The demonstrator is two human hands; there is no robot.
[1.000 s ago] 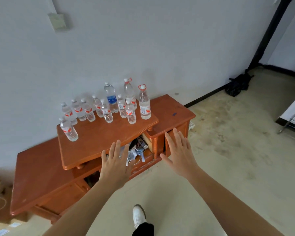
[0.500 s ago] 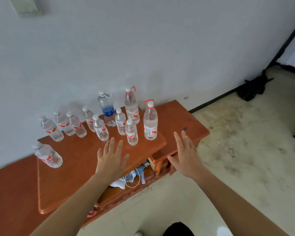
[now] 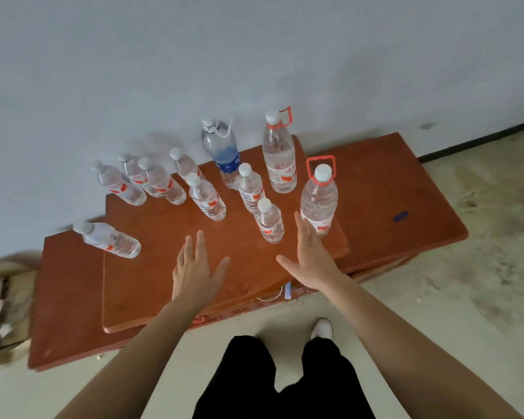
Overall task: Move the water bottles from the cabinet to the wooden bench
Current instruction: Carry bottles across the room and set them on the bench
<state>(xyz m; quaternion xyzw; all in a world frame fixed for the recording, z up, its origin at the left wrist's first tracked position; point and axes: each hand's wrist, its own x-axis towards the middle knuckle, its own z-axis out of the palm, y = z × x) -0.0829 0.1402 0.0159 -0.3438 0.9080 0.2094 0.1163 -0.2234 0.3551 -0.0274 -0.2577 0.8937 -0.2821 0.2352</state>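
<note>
Fingers spread, both empty — right hand [image 3: 310,258] nearly at the big handled bottle [image 3: 319,204], left hand [image 3: 195,269] over bare cabinet [image 3: 375,182] top. Reaching step; next, probably close around that bottle — all bottles remain here.

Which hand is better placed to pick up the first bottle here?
Right. The right hand is open, its fingertips beside the red-handled bottle and a small bottle. The left hand, also open, hovers over bare cabinet top, farther from any bottle.
</note>
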